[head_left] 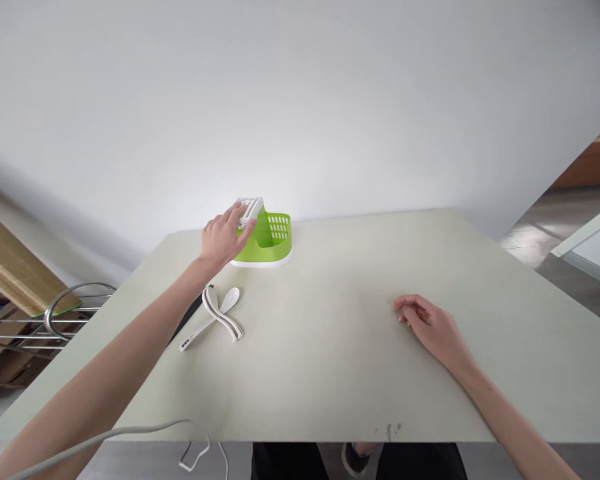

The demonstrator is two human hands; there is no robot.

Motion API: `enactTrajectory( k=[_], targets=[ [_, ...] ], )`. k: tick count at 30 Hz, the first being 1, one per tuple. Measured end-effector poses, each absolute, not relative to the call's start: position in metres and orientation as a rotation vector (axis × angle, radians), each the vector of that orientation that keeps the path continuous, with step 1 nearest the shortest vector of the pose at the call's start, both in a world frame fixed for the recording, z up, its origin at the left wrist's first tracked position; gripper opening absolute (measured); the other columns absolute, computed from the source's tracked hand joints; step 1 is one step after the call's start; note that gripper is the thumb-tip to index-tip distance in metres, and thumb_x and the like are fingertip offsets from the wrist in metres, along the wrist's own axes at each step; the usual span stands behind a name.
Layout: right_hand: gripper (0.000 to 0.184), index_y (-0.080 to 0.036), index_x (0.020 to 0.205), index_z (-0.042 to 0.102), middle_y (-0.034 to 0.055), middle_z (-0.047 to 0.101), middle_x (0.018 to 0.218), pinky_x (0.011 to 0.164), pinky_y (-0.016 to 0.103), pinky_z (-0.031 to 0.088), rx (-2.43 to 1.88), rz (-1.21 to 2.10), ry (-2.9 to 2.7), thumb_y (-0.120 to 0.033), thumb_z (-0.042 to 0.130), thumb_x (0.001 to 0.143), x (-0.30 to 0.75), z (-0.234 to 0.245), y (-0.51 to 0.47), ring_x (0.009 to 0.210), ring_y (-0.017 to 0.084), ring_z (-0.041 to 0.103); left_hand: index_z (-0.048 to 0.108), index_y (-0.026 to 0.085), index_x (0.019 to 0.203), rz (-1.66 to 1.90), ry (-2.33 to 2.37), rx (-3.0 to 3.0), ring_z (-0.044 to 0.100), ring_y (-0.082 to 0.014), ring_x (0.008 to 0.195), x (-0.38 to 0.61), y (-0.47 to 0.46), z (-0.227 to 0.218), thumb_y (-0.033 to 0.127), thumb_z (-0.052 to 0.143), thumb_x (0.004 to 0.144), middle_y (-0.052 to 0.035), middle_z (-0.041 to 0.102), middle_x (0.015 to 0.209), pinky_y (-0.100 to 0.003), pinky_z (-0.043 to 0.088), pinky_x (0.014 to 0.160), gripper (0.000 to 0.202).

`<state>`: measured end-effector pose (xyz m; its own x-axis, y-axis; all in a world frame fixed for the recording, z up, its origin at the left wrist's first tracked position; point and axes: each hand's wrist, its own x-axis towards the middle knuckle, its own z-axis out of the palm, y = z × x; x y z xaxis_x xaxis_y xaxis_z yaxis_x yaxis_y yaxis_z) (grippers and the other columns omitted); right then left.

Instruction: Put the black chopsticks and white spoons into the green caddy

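Observation:
At the back left of the table, my left hand (224,235) grips a green and white utensil caddy (267,253) by its white slotted top. The thumb lies on the near side and the fingers reach over the top. The caddy stands upright, its lattice-sided compartment facing right. Nearer to me, a white spoon (231,299) crosses a white, wavy-handled utensil (223,318) whose kind I cannot make out. A thin black stick-like thing (189,313) is partly hidden behind my left forearm. My right hand (433,328) rests on the table with its fingers loosely curled and nothing visible in them.
The pale table (330,373) meets a white wall (330,120) at the back. A grey cable (145,428) loops over the near left edge. Beyond the table's left side stand a metal rack (70,320) and a long tan board (20,257).

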<state>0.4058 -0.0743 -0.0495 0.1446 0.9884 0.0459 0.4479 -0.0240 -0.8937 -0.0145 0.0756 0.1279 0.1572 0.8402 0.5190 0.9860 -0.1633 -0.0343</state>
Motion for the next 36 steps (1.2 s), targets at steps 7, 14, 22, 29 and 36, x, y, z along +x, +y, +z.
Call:
enactTrajectory(
  k=[7,14,22,29,36],
  targets=[
    [0.024,-0.026,0.099,0.071,0.0034,0.077,0.102,0.080,0.034,0.051,-1.620,0.830,-1.438,-0.036,0.050,0.092,0.407,-0.048,-0.075,0.084,0.021,0.073,0.050,0.028,0.155,-0.503,-1.835,-2.040,0.062,-0.0356,0.128,-0.053,0.071,0.136,0.058,0.034,0.104,-0.0052,0.051,0.162,-0.048,0.048,0.106,0.062],
    [0.024,-0.027,0.098,0.070,0.0027,0.078,0.102,0.081,0.033,0.052,-1.615,0.820,-1.454,-0.037,0.051,0.091,0.409,-0.053,-0.075,0.084,0.020,0.073,0.042,0.024,0.161,-0.553,-1.676,-2.011,0.028,-0.0410,0.155,-0.094,0.038,0.138,0.057,0.035,0.104,-0.0125,0.025,0.175,-0.059,0.028,0.122,0.066],
    [0.026,-0.026,0.100,0.071,0.0031,0.078,0.099,0.082,0.033,0.053,-1.627,0.789,-1.477,-0.039,0.051,0.089,0.410,-0.055,-0.076,0.084,0.021,0.073,0.055,0.018,0.141,-0.355,-1.971,-2.114,0.063,-0.0329,0.122,-0.155,-0.074,0.102,0.060,0.045,0.096,-0.0167,0.060,0.134,-0.050,0.044,0.113,0.062],
    [0.028,-0.025,0.098,0.072,0.0054,0.079,0.098,0.078,0.034,0.055,-1.613,0.744,-1.487,-0.041,0.051,0.089,0.408,-0.054,-0.077,0.081,0.023,0.074,0.058,0.021,0.138,0.100,-2.421,-2.114,0.069,-0.0321,0.110,-0.207,-0.129,0.081,0.074,0.050,0.085,-0.0153,0.064,0.134,-0.041,0.056,0.091,0.075],
    [0.028,-0.025,0.098,0.072,0.0061,0.080,0.099,0.077,0.034,0.054,-1.620,0.740,-1.498,-0.043,0.053,0.088,0.409,-0.054,-0.078,0.081,0.023,0.074,0.070,0.019,0.114,0.502,-2.316,-2.096,0.071,-0.0355,0.109,-0.195,-0.122,0.090,0.047,0.051,0.081,-0.0174,0.072,0.122,-0.043,0.055,0.088,0.047]
  ],
)
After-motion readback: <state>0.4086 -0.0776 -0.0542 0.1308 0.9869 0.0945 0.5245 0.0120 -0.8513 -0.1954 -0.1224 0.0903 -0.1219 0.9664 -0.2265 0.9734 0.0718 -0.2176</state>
